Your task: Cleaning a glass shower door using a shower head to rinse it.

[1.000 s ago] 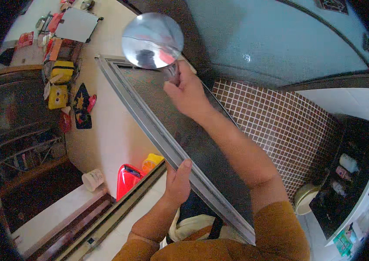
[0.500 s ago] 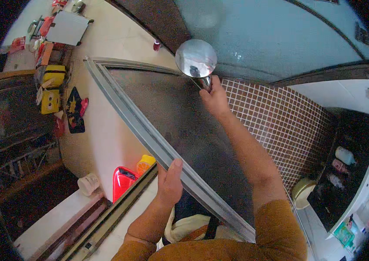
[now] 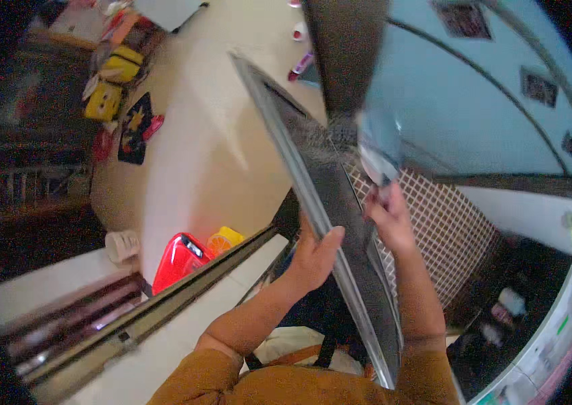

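My left hand is closed on the metal edge of a framed dark panel, perhaps a window screen, which stands upright and tilted in front of me. Its thumb lies over the near rail; the fingers behind are partly hidden. In my right hand is a round, shiny shower head, blurred by motion, held by its handle. Its face is turned toward the panel's far side, and what looks like a water spray reaches the dark surface there. The panel's lower end is near my body.
Brown mosaic tiling lies on the right, with a blue wall beyond. On the left, a metal sill track runs diagonally, beside a glossy red object and a yellow one. Bottles stand on a dark surface at right.
The panel has swung to the right and stands more edge-on. My left hand moved right with it. My right hand took the shower head right and nearer, turning its face; spray now shows.
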Available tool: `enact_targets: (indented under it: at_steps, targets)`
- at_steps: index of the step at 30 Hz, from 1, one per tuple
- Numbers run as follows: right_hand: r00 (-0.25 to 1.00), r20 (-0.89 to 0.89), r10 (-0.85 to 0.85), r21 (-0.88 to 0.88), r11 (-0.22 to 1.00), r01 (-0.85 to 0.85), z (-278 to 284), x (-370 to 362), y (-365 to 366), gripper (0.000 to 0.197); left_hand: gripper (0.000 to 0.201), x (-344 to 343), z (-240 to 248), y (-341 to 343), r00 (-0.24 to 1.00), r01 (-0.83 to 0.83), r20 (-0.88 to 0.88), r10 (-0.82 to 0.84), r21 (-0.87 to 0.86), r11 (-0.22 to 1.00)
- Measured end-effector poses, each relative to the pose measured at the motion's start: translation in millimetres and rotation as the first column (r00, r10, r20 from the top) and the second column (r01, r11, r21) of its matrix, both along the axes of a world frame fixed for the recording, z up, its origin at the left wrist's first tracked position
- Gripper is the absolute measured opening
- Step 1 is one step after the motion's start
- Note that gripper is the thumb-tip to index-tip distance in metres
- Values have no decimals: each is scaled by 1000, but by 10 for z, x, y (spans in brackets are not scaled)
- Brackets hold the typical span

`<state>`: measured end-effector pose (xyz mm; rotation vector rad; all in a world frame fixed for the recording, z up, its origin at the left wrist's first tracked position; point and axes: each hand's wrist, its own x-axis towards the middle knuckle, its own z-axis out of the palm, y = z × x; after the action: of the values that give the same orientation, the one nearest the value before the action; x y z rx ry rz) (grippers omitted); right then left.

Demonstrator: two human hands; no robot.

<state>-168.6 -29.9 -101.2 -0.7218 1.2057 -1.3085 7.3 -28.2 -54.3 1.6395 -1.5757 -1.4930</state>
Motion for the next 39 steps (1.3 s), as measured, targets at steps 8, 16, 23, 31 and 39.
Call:
enact_targets:
  at_steps: [8,16,23,31,39]
  targets:
    - [995,-95,36,323,946,-4,728,-67,1244,31,77,80,-18,-76,947,11,-319,-39,-89,996]
    - [985,-139,-107,227,964,137,1096,51,1839,33,78,-48,-54,-19,966,-112,-240,93,-65,992]
    - [989,-146,-37,105,993,53,1306,330,1853,39,81,-135,-149,525,980,-50,-201,7,-207,977]
    - [963,-262,55,195,981,-3,1097,-112,3211,50,60,-326,299,1538,941,-59,-331,65,29,998]
    - [991,-113,-66,236,967,92,1057,-426,4326,40,67,-536,66,2326,920,-175,-332,207,125,977]
